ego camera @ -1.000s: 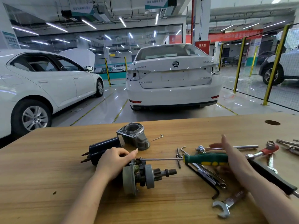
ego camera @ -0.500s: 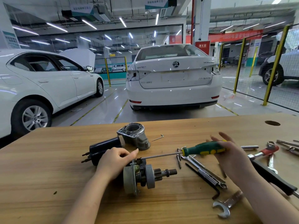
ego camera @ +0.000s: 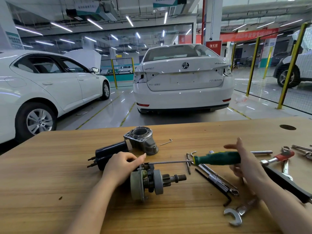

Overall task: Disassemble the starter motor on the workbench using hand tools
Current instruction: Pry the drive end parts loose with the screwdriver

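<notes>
The starter motor's geared shaft assembly [ego camera: 148, 183] lies on the wooden workbench [ego camera: 50, 166], pinion pointing right. Behind it sit the black motor body [ego camera: 109, 149] and the grey nose housing [ego camera: 141, 139], detached. My left hand [ego camera: 121, 168] grips the left end of the assembly, thumb stretched toward the screwdriver tip. My right hand [ego camera: 248, 162] holds the green-handled screwdriver [ego camera: 217, 158] level above the bench, upper fingers spread. The screwdriver's tip meets the top of the assembly by my left thumb.
Loose tools lie to the right: long bolts [ego camera: 188, 162], a chrome wrench [ego camera: 219, 181], an open-end spanner [ego camera: 234, 215], a red ratchet [ego camera: 283, 155], a black bar [ego camera: 287, 183]. A small hex key [ego camera: 166, 142] lies behind. A round hole [ego camera: 287, 127] is at far right. White cars [ego camera: 182, 78] stand beyond.
My right hand closed around the screwdriver handle and lifted it off the bench, then shifted slightly; the shaft stays aimed at the assembly. My left hand has not moved.
</notes>
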